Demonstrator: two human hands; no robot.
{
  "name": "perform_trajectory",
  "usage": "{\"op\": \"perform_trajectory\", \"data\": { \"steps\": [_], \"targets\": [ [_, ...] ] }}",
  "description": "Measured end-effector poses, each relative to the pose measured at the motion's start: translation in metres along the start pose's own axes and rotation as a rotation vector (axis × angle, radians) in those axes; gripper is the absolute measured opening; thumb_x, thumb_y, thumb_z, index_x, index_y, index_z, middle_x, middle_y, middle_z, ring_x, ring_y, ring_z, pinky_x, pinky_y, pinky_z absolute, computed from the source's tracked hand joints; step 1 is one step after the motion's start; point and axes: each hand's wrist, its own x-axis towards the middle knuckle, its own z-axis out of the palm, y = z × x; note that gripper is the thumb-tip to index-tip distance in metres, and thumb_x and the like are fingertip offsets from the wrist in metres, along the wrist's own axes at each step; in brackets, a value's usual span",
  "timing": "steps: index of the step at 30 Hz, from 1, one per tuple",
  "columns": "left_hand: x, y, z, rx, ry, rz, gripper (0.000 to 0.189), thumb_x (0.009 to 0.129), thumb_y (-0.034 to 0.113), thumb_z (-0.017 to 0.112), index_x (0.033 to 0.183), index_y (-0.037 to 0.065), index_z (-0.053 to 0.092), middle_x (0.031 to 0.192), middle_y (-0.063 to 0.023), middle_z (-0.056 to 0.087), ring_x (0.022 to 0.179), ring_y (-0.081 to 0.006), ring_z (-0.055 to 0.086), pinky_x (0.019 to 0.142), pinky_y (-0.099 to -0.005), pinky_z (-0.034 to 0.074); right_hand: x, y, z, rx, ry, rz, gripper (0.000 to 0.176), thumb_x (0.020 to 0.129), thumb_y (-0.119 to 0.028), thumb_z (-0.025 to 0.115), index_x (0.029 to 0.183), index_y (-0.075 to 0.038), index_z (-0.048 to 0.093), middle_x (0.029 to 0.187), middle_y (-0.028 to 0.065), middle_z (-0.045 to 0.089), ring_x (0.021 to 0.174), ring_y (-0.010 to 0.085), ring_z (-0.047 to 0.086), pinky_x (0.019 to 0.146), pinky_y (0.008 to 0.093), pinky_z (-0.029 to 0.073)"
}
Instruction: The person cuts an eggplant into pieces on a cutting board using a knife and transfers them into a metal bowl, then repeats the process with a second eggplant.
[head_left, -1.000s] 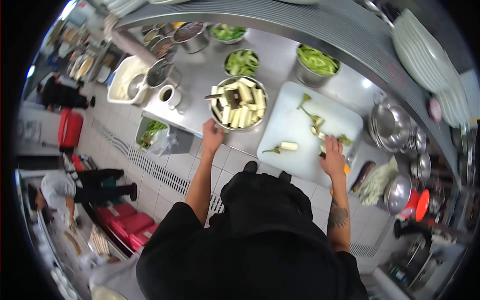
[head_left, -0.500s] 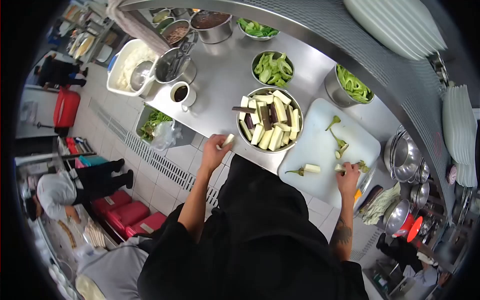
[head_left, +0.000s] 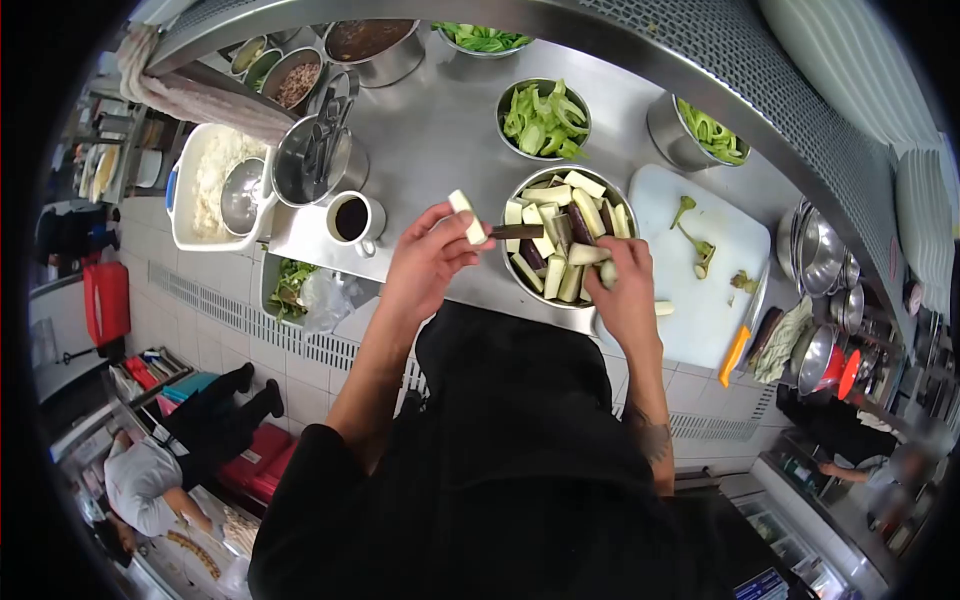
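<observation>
My left hand (head_left: 428, 262) pinches a pale cut eggplant piece (head_left: 466, 217) just left of a steel bowl (head_left: 512, 276). The bowl is full of eggplant sticks, some with dark skin showing; one dark stick (head_left: 516, 231) juts over its left rim. My right hand (head_left: 622, 290) is at the bowl's right side, fingers closed around pale eggplant pieces (head_left: 588, 255) above the other sticks. Partly behind that hand, a pale piece (head_left: 663, 308) lies at the edge of the white cutting board (head_left: 660, 230). Green eggplant stems (head_left: 704, 255) rest on the board.
A knife with an orange handle (head_left: 735, 356) lies at the board's right edge. Bowls of sliced greens (head_left: 545, 120) stand behind. At left are a cup of dark liquid (head_left: 354, 218), a utensil pot (head_left: 347, 165) and a white tub (head_left: 183, 215). Other people work at both sides.
My right hand has moved left from the board to the bowl, now with pale pieces in it. My left hand has risen beside the bowl, still with its piece. The view has shifted.
</observation>
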Motion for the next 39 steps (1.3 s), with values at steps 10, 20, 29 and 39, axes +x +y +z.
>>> {"op": "perform_trajectory", "data": {
  "steps": [10, 20, 29, 39],
  "targets": [
    [0.019, -0.002, 0.014, 0.03, -0.145, -0.008, 0.04, 0.098, 0.02, 0.066, 0.134, 0.006, 0.054, 0.101, -0.0146, 0.074, 0.083, -0.0197, 0.073, 0.067, -0.0271, 0.053, -0.017, -0.019, 0.001, -0.164, 0.119, -0.046, 0.054, 0.08, -0.014, 0.079, 0.131, -0.008, 0.06, 0.126, 0.0178, 0.052, 0.115, 0.0379, 0.047, 0.097, 0.0472, 0.046],
    [0.017, 0.015, 0.03, 0.482, -0.192, 0.454, 0.05, 0.095, 0.004, 0.069, 0.142, 0.003, 0.054, 0.099, -0.0055, 0.072, 0.09, -0.009, 0.065, 0.079, -0.0256, 0.053, 0.035, -0.053, 0.046, -0.379, 0.092, -0.234, 0.033, 0.073, -0.021, 0.082, 0.097, -0.006, 0.067, 0.11, 0.0114, 0.052, 0.103, 0.033, 0.049, 0.084, 0.0462, 0.044],
    [0.016, 0.011, 0.006, 0.681, -0.114, 0.506, 0.048, 0.094, 0.005, 0.069, 0.14, 0.006, 0.057, 0.11, -0.0047, 0.072, 0.09, -0.0078, 0.064, 0.077, -0.0254, 0.055, 0.041, -0.039, 0.066, -0.295, 0.001, -0.144, 0.037, 0.073, -0.023, 0.075, 0.098, 0.003, 0.069, 0.112, 0.0229, 0.056, 0.108, 0.0399, 0.051, 0.091, 0.0509, 0.043],
    [0.116, -0.082, 0.006, 0.79, -0.046, 0.966, 0.035, 0.099, 0.007, 0.059, 0.134, 0.002, 0.06, 0.12, -0.0136, 0.066, 0.103, -0.0253, 0.06, 0.093, -0.0374, 0.047, 0.032, -0.036, 0.036, 0.28, 0.265, -0.032, 0.034, 0.071, -0.018, 0.075, 0.094, -0.003, 0.056, 0.099, 0.0161, 0.055, 0.096, 0.0361, 0.055, 0.08, 0.0477, 0.046]
  ]
}}
